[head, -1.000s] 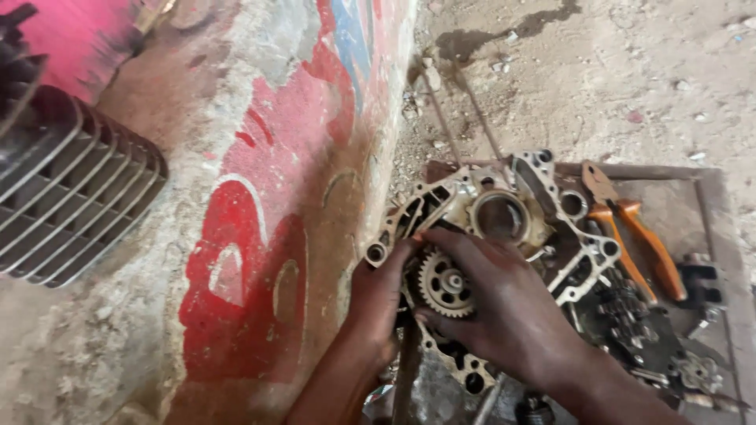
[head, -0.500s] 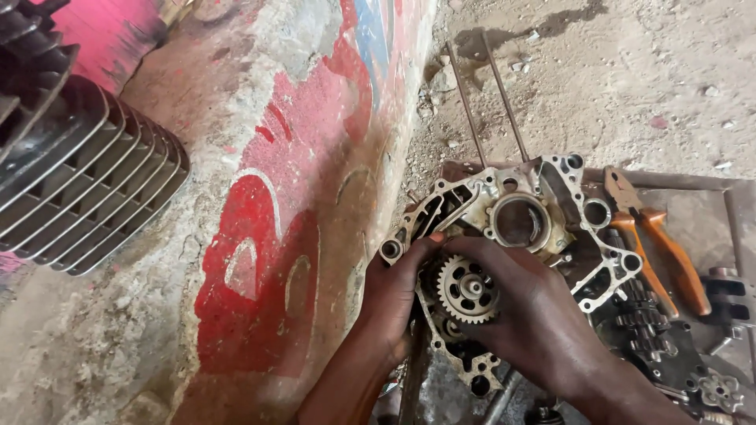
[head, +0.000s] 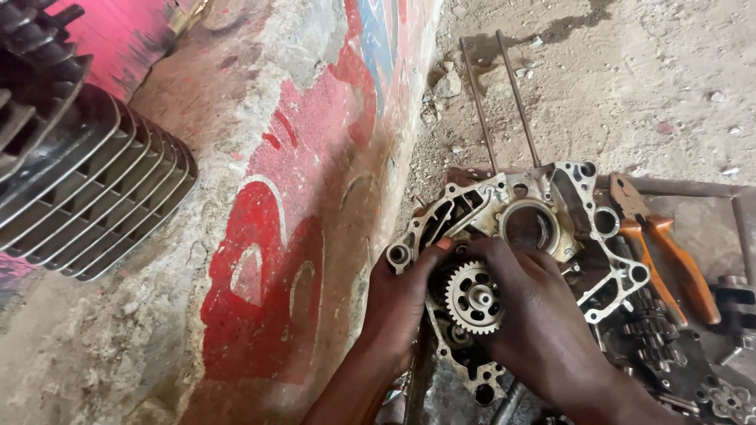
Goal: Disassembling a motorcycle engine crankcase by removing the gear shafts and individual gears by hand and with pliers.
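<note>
Engine crankcase half point(head: 543, 228), bare aluminium, sits on the ground just right of the painted concrete wall point(head: 299, 236); using the crankcase as reference for everything else. Gear point(head: 475, 297), toothed, with a ring of round holes and a centre hub, sits in the lower-left part of the crankcase, below and left of the big round bore point(head: 526, 227). Left hand point(head: 402, 303) is on the crankcase's left edge, thumb up near a bolt boss, fingers wrapped round the casing rim; looks clamped on the casting, though the fingertips are hidden behind it. Right hand point(head: 543, 330) covers the crankcase's lower middle, thumb and fingers curled round the right side of the gear, touching its teeth; whether it truly pinches the gear or only rests against it I cannot tell. Two long thin studs point(head: 496, 102) run up and away from the crankcase's top edge across the dirt floor point(head: 654, 79). Orange-handled pliers point(head: 661, 252) lie just right of the crankcase, jaws pointing up-left. More gears and a dark shaft cluster point(head: 669, 346) sit lower right of it, on a rusty metal tray frame point(head: 685, 187). Finned black cylinder point(head: 87, 189) is well apart, far left of the crankcase, beyond the wall.
</note>
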